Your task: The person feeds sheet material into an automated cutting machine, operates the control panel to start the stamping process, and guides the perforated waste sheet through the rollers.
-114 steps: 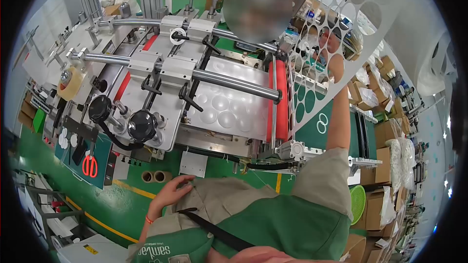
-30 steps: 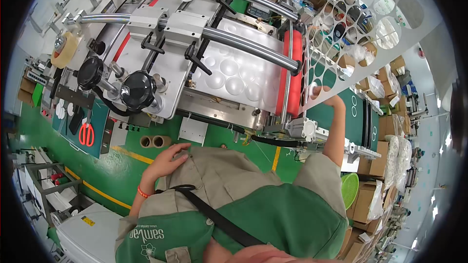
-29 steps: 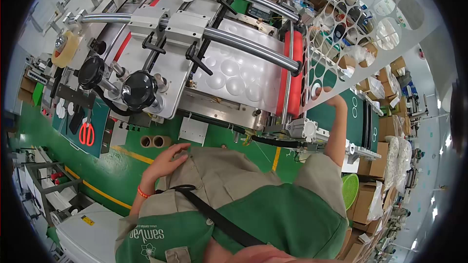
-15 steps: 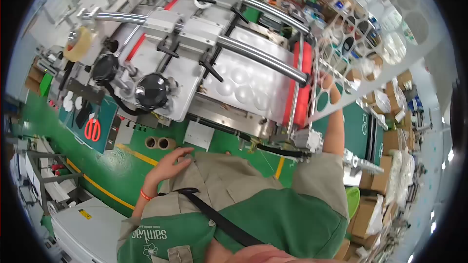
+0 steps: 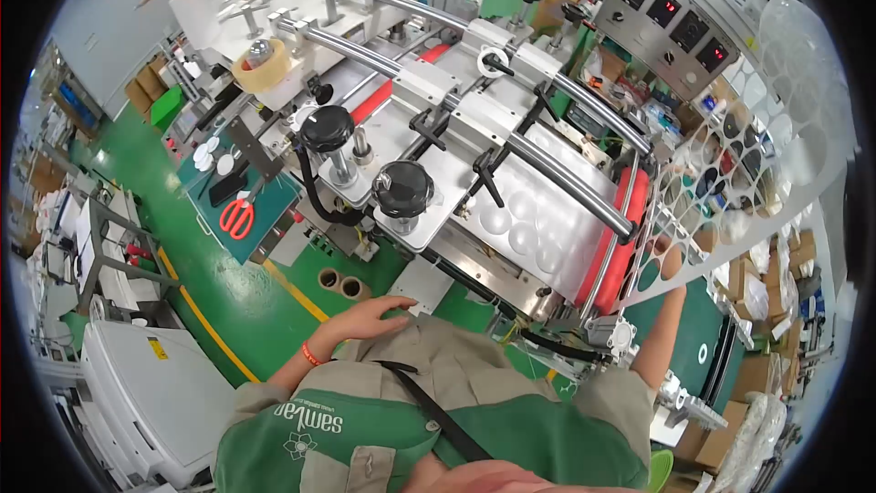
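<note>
My left hand [image 5: 372, 318] hangs in front of my waist, fingers loosely stretched and apart, holding nothing. My right arm reaches to the machine's right end. There my right hand [image 5: 672, 257] is behind a white sheet with round cut-outs [image 5: 684, 278], which partly hides its fingers; I cannot tell whether it grips the sheet. Left of that hand runs a red roller [image 5: 613, 251] beside a metal bar. A pale film with round shapes [image 5: 525, 236] lies on the machine bed under steel rails [image 5: 570, 184].
Black knobs [image 5: 403, 189] stand on the machine's near side. Orange-handled scissors [image 5: 237, 218] lie on a green mat at the left. A control panel [image 5: 671, 23] is at the upper right. A green conveyor belt [image 5: 698, 329] lies below my right hand, with cardboard boxes [image 5: 730, 429] beyond.
My view has turned, so the machine appears shifted right and the control panel shows more fully. My left hand stays by my waist; my right hand stays behind the perforated sheet.
</note>
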The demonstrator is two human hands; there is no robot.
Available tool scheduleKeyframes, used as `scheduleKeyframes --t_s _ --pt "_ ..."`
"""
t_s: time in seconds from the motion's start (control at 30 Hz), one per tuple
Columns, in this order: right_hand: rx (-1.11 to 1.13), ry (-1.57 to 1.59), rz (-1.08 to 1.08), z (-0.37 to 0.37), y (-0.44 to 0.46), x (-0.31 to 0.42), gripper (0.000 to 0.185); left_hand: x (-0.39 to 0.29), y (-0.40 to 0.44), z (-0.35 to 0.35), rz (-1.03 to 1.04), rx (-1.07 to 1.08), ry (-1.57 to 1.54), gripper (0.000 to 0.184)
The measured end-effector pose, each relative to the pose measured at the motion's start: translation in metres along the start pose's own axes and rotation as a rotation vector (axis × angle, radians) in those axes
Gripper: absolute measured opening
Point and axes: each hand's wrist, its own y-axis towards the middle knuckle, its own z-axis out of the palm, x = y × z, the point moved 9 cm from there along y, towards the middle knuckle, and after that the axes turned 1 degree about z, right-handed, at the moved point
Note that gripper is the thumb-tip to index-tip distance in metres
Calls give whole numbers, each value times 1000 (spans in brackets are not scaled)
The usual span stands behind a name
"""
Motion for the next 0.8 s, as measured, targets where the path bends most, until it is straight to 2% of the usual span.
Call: scheduleKeyframes --t_s 0.07,0.1,0.13,0.17,0.2,0.27,0.3,0.37,0.4,0.43,0.47,0.5,0.53,0.57,0.6,0.63,0.67,0.73,0.8 --pt "-132 -166 -50 -18 -15 5 17 -6 5 5 17 24 16 48" --pt "-175 -155 -122 -23 -18 -15 18 -3 9 11 22 34 30 48" --pt "-130 88 -27 -21 -25 -10 15 -2 11 16 31 42 19 48" --pt "-128 124 41 -30 -33 -8 14 -6 12 22 7 83 25 48" --pt "-148 5 -5 -37 -38 15 13 -9 12 27 8 89 36 48" --pt "-311 48 -38 -47 -43 11 15 -11 10 37 -38 112 55 48" --pt "-367 -100 -85 -51 -46 27 17 -7 8 42 0 94 70 49" --pt "-487 -197 -119 -57 -54 20 17 8 3 53 -5 103 55 48" --pt "-504 63 -33 -58 -66 30 18 3 -4 53 -9 102 45 46" --pt "-555 218 -24 -59 -72 7 20 -1 -10 53 -32 96 42 46" --pt "-623 164 -88 -69 -87 17 25 -6 -18 51 -54 92 41 45" --pt "-796 35 40 -81 -110 27 29 -11 -27 48 -49 71 29 45" --pt "-929 139 -8 -88 -135 51 30 -3 -35 49 -44 61 34 45" --pt "-1040 246 67 -94 -163 59 29 6 -45 48 -35 52 37 45" --pt "-1207 204 77 -93 -199 127 28 9 -59 45 -25 48 17 45" --pt "-1341 263 -52 -89 -226 166 30 18 -72 42 -30 43 -4 45" --pt "-1435 310 -81 -82 -250 190 28 29 -86 38 -35 39 -24 46" --pt "-1502 257 -310 -57 -278 259 26 53 -121 23 -16 -7 -18 47" --pt "-1502 292 -355 -8 -285 324 23 70 -167 2 -26 -55 -28 48"
